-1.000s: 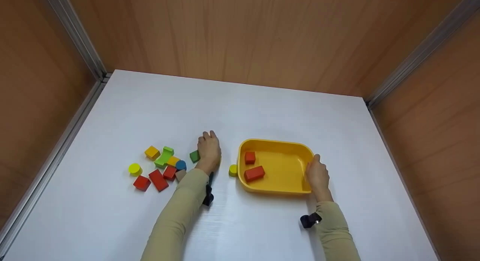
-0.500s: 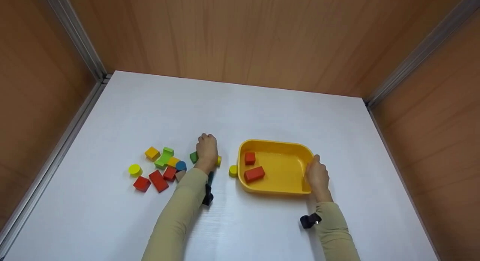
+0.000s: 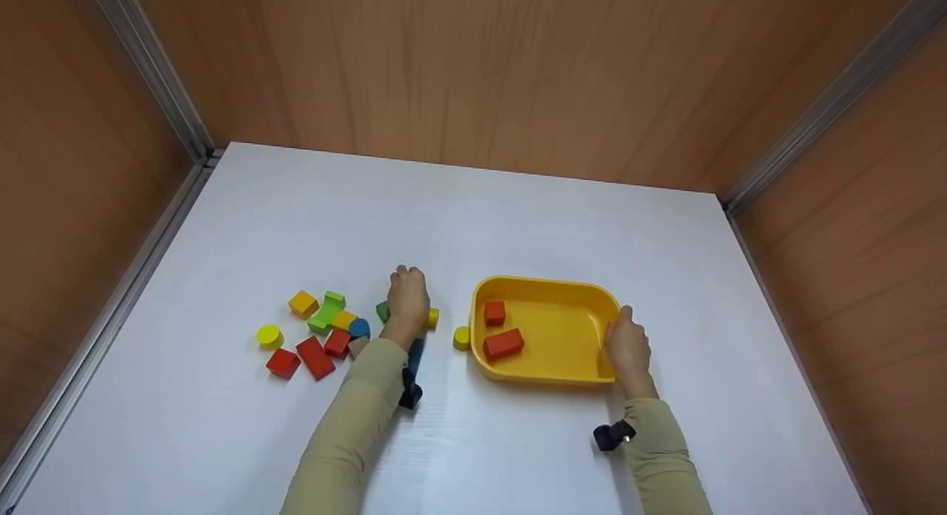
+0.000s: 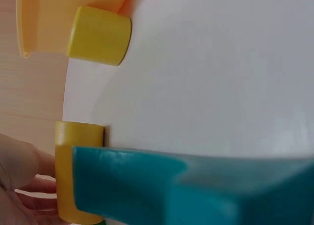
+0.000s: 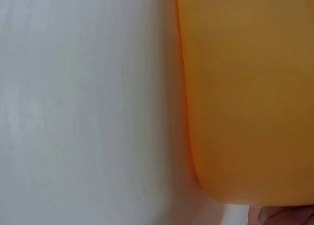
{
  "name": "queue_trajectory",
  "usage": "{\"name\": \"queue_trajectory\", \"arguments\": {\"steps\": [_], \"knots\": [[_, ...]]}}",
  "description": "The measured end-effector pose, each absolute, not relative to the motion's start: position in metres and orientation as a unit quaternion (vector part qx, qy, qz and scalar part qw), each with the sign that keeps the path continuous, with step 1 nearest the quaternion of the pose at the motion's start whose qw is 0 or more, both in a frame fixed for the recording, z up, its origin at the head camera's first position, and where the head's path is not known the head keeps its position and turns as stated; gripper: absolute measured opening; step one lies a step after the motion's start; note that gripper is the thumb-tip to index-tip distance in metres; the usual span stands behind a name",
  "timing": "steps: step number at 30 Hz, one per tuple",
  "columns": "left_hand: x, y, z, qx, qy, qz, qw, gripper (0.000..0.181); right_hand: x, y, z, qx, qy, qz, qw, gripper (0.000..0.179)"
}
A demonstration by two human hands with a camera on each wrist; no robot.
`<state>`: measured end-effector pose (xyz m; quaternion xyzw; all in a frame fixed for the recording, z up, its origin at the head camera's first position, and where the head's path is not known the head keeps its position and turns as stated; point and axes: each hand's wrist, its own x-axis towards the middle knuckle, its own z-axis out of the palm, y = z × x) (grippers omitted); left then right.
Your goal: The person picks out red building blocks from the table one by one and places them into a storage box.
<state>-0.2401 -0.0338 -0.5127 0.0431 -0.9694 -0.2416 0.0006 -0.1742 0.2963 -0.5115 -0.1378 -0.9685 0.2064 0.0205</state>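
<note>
My left hand [image 3: 408,300] is low over the table, left of a yellow tray [image 3: 570,352]. In the left wrist view its fingers [image 4: 39,203] lie against or just behind a yellow cylinder [image 4: 66,185]; their grip is hidden. The cylinder's end [image 3: 433,319] shows right of the hand, and a green block [image 3: 382,311] left of it. A long teal block [image 3: 416,356] lies under the wrist. My right hand [image 3: 627,348] grips the tray's right rim. Two red blocks, one small [image 3: 494,313] and one larger [image 3: 503,344], lie inside the tray.
A second yellow cylinder [image 3: 462,338] stands by the tray's left wall. Left of my left hand is a loose group: light green arch block [image 3: 325,315], blue cylinder [image 3: 359,328], yellow cylinder [image 3: 269,337], and several red blocks [image 3: 316,357]. Wood panels [image 3: 473,78] border the white table.
My left hand has shifted slightly left and nearer, so the yellow cylinder's end shows beside it. The right hand and the tray stay in place.
</note>
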Motion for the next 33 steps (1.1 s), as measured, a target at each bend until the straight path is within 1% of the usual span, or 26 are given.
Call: {"name": "queue_trajectory", "arguments": {"steps": [10, 12, 18, 22, 27, 30, 33], "knots": [[-0.229, -0.027, -0.492, 0.035, -0.954, -0.295, 0.024, 0.02, -0.175, 0.297, -0.51, -0.149, -0.965, 0.216, -0.002, 0.024], [-0.226, -0.024, -0.487, 0.028, -0.953, -0.299, 0.041, 0.02, -0.175, 0.297, -0.51, -0.148, -0.965, 0.217, -0.003, 0.023], [-0.213, -0.016, -0.476, -0.014, -0.942, -0.312, 0.123, 0.025, -0.176, 0.297, -0.51, -0.15, -0.964, 0.22, -0.005, 0.024], [-0.205, -0.008, -0.468, -0.034, -0.935, -0.324, 0.137, 0.029, -0.174, 0.296, -0.512, -0.142, -0.966, 0.215, 0.01, 0.022], [-0.195, 0.007, -0.456, -0.048, -0.931, -0.346, 0.102, 0.034, -0.174, 0.296, -0.512, -0.132, -0.969, 0.209, 0.022, 0.019], [-0.187, 0.017, -0.449, -0.056, -0.93, -0.356, 0.074, 0.039, -0.175, 0.296, -0.511, -0.143, -0.966, 0.214, 0.006, 0.02], [-0.179, 0.027, -0.445, -0.071, -0.927, -0.363, 0.065, 0.041, -0.174, 0.295, -0.51, -0.146, -0.965, 0.219, 0.003, 0.02]]}}
